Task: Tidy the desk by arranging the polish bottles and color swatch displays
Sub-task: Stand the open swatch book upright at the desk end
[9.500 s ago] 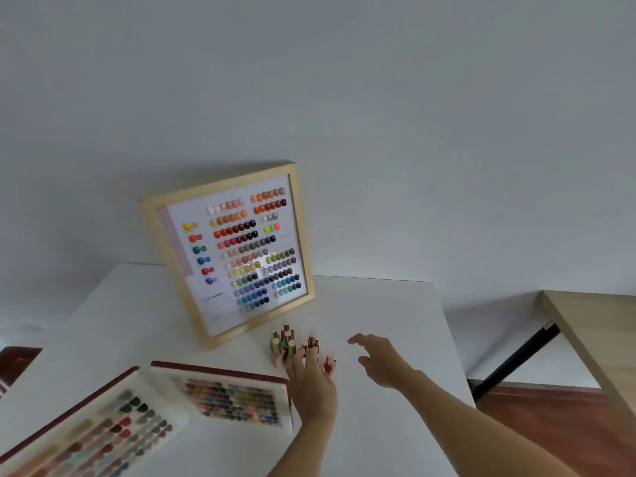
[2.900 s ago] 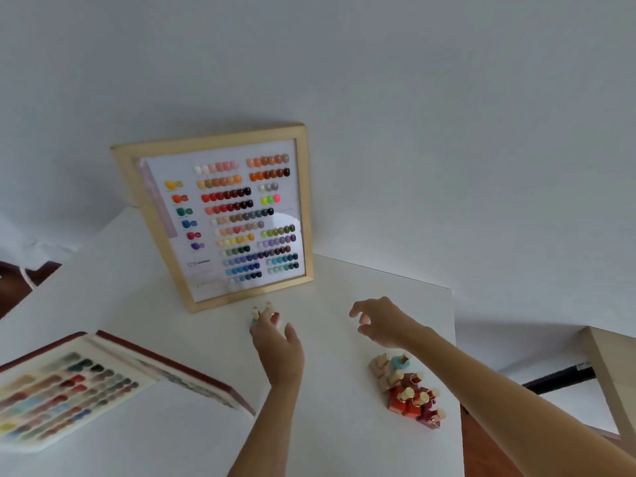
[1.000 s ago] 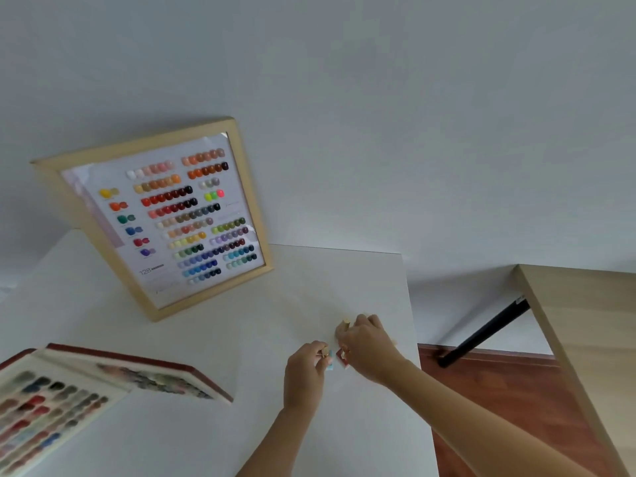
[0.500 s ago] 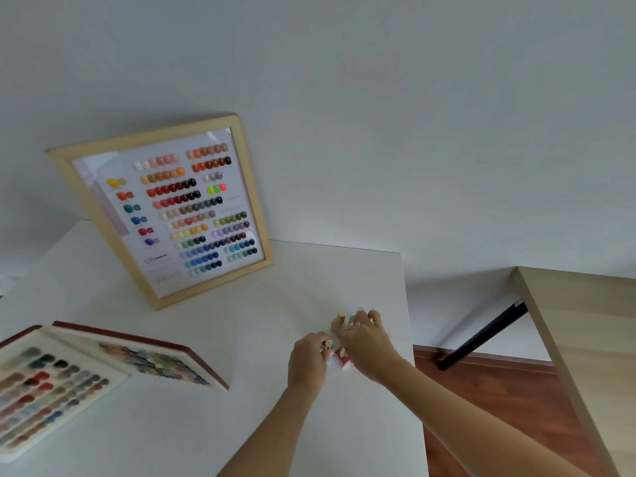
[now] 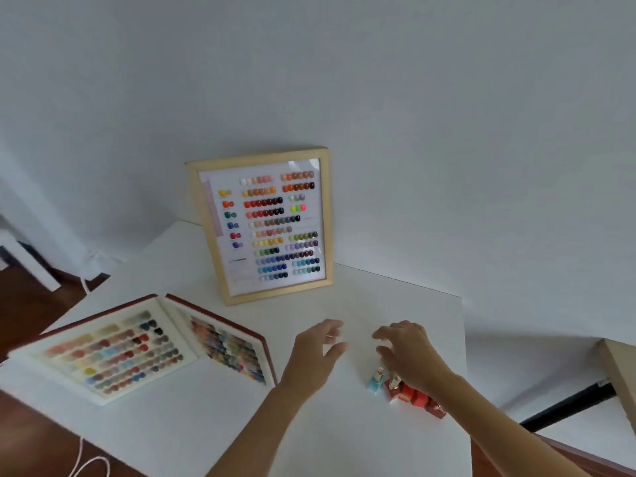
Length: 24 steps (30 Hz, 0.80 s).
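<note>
A cluster of small polish bottles [image 5: 409, 394], mostly red with one light blue bottle [image 5: 375, 383] at its left end, stands near the right edge of the white desk [image 5: 344, 435]. My right hand [image 5: 409, 352] hovers just above and behind the cluster, fingers spread, holding nothing. My left hand [image 5: 316, 352] is open over bare desk to the left of the bottles. A wood-framed swatch display [image 5: 265, 225] leans upright against the wall. An open red swatch book [image 5: 144, 346] lies at the left.
A second wooden table [image 5: 619, 373] with a black leg stands to the right, across a gap. White cords [image 5: 86, 466] hang by the desk's near left edge over the dark wood floor. The white wall rises right behind the desk.
Both hands have let go of the bottles and lifted away, the left moving leftward. The view has swung left, bringing the swatch book fully into sight.
</note>
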Tool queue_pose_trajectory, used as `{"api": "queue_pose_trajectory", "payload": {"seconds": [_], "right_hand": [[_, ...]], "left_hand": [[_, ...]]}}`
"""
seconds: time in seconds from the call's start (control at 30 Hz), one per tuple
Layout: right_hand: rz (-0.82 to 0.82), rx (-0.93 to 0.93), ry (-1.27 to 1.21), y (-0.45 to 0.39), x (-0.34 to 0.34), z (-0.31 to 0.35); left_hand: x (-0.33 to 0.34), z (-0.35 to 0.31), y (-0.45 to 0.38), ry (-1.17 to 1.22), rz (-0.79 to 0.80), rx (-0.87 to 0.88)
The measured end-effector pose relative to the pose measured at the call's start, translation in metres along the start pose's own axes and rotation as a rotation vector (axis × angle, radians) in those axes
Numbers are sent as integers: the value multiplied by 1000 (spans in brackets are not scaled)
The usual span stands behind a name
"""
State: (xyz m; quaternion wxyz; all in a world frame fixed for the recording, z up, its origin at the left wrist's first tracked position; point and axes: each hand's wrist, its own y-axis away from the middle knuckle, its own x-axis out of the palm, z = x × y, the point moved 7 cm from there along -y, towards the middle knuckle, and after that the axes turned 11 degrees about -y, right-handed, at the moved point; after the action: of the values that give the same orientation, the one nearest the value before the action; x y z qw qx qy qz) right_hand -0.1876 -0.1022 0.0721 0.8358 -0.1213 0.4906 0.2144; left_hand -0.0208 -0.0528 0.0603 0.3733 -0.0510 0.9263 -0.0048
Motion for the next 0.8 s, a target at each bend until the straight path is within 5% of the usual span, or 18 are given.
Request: {"api": "queue_pose_trajectory", "payload": {"seconds": [0.2,0.4,0.67,0.8], "right_hand": [[32,-154,-164,-32,12,89],[89,-222,-451,-48,33,190],[210,-158,-235,-66,83,244],[151,-108,-131,-68,89,248]], "left_hand": [[-91,22,44,155,100,-16],[-193,51,73,211,-50,-6],[-314,155,96,-165,-373,-54],[-345,208,98,-391,-326,-133]]}}
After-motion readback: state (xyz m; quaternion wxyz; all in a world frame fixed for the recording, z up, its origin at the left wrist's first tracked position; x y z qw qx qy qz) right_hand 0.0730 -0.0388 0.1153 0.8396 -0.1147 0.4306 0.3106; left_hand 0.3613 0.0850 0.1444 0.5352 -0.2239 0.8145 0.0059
